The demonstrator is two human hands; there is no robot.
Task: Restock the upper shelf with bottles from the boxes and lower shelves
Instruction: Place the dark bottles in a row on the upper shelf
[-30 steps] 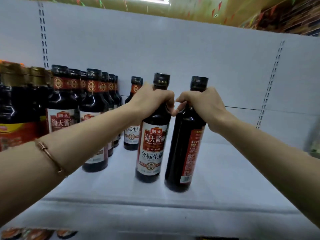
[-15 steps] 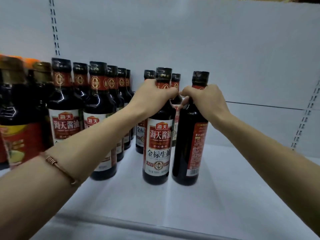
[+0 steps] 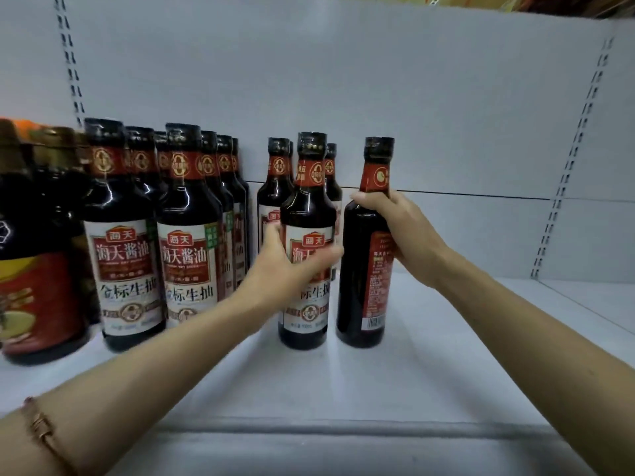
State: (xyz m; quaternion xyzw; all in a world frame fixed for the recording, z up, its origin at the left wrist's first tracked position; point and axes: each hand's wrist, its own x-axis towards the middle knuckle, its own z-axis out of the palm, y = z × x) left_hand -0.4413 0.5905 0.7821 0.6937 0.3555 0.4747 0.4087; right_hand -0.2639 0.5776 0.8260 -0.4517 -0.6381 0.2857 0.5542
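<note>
Two soy sauce bottles are stood upright side by side on the upper shelf (image 3: 395,379), right of the stocked rows. The left bottle (image 3: 305,242) is held round its body by the left hand (image 3: 285,266), thumb across the label, fingers behind; motion blur hides how tightly, probably while it is nudged into line. The right bottle (image 3: 366,255) is gripped at the shoulder by the right hand (image 3: 395,228), fingers curled round the glass; its back label with barcode is turned outward, so a twist is likely wanted. More bottles (image 3: 154,235) are lined front to back at left. A bracelet (image 3: 41,429) is worn on the left forearm. The shelf is white, backed by a white panel (image 3: 343,80) with slotted uprights.
</note>
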